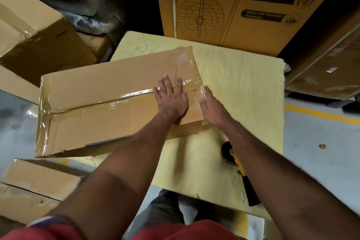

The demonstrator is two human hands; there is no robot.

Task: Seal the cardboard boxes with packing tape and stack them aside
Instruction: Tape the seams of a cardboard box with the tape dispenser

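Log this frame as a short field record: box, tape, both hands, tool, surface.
box: long cardboard box lying flat on the yellow sheet
tape: clear tape along top seam and both ends
left hand: flat, pressing the seam
right hand: flat against the box's right end
tool: tape dispenser lying on the sheet, untouched

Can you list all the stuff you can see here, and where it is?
taped box: one, brown, on the yellow sheet
yellow sheet: one, pale yellow, under the taped box
tape gun: one, yellow and black, on the sheet by the right arm
printed carton: one, orange-brown, standing behind
other boxes: several, brown, left side
floor line: one, yellow, right
left hand: flat on the tape
right hand: against the box's right end
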